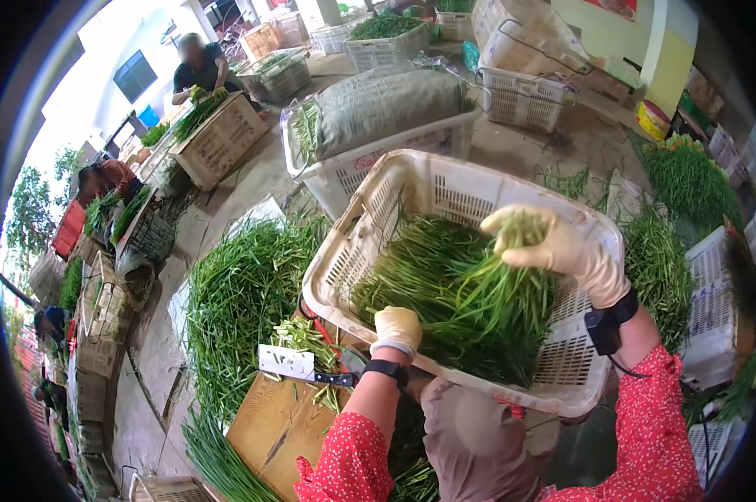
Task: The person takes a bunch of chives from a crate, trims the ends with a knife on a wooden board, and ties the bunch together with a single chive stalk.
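My right hand (541, 245), in a pale glove, is closed around the cut ends of a bunch of long green leafy vegetables (503, 295), whose leaves hang into a white plastic crate (509, 179). More greens (409, 282) lie inside that crate. My left hand (398, 329), gloved too, rests at the crate's near left rim with its fingers curled; whether it grips anything there cannot be seen. Left of it, a cleaver (290, 363) with a black handle lies on a wooden board (277, 420), beside cut stem pieces (299, 336).
A heap of greens (233, 307) lies left of the crate, and others (657, 270) lie to its right. Behind stands a crate bearing a grey sack (390, 110). A person (202, 69) handles greens at the upper left; other people are farther left.
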Action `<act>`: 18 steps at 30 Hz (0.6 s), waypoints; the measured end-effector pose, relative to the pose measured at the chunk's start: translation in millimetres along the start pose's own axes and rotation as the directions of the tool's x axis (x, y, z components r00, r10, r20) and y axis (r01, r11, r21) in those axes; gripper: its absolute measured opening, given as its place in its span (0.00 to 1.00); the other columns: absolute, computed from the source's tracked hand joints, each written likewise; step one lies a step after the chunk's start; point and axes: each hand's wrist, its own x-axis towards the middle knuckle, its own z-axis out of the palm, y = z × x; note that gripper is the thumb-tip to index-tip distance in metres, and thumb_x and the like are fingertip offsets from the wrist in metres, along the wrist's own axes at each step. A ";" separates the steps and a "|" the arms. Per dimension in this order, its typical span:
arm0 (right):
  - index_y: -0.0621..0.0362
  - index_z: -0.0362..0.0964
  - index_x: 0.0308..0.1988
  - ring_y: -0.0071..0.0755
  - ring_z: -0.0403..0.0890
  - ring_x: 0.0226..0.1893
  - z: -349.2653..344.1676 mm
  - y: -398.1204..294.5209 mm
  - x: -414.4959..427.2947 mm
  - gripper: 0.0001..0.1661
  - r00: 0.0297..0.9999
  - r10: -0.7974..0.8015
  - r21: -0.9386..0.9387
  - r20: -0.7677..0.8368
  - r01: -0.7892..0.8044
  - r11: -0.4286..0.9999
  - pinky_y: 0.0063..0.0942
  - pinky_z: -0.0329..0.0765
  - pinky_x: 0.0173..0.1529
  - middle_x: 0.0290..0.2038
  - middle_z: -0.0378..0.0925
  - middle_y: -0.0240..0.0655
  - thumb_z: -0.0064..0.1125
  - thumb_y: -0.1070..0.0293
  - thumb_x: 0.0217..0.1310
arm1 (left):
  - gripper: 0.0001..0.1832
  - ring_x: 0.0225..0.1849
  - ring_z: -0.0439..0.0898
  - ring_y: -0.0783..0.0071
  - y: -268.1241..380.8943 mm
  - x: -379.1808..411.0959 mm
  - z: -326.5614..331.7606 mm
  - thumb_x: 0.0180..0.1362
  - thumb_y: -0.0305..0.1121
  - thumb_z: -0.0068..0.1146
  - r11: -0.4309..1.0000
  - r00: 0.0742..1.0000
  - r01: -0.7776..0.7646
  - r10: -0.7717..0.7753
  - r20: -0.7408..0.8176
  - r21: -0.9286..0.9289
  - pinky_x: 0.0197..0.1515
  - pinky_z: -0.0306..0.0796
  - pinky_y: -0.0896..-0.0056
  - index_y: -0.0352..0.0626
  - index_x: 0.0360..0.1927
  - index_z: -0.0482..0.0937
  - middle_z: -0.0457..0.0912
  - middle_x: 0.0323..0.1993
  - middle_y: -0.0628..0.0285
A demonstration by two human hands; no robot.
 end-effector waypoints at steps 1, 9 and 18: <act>0.55 0.74 0.55 0.16 0.79 0.37 -1.3 -19.2 -2.2 0.25 0.999 -0.007 -0.017 -0.035 0.007 1.000 0.18 0.78 0.46 0.36 0.79 0.24 0.65 0.78 0.56 | 0.14 0.52 0.81 0.62 -2.5 -1.3 3.3 0.56 0.35 0.56 1.000 0.994 0.007 -0.009 -0.108 -0.013 0.42 0.78 0.64 0.50 0.44 0.87 0.85 0.47 0.58; 0.57 0.74 0.55 0.20 0.80 0.42 -5.8 -99.7 -7.2 0.24 0.906 -0.352 -0.187 -0.235 0.314 0.931 0.21 0.77 0.52 0.40 0.81 0.27 0.64 0.78 0.57 | 0.39 0.66 0.67 0.49 -14.5 -73.9 -10.3 0.50 0.32 0.65 0.787 0.624 -0.404 -0.135 -0.770 -0.466 0.65 0.66 0.54 0.41 0.67 0.65 0.69 0.65 0.49; 0.58 0.73 0.55 0.17 0.78 0.45 119.6 -171.1 -4.7 0.25 0.775 -0.630 -0.174 -0.034 0.617 0.768 0.20 0.78 0.51 0.47 0.80 0.28 0.65 0.78 0.56 | 0.67 0.72 0.58 0.44 -32.2 -268.4 -144.2 0.40 0.39 0.79 0.769 0.146 -0.591 -0.194 -0.970 -0.243 0.72 0.54 0.52 0.40 0.77 0.40 0.54 0.73 0.41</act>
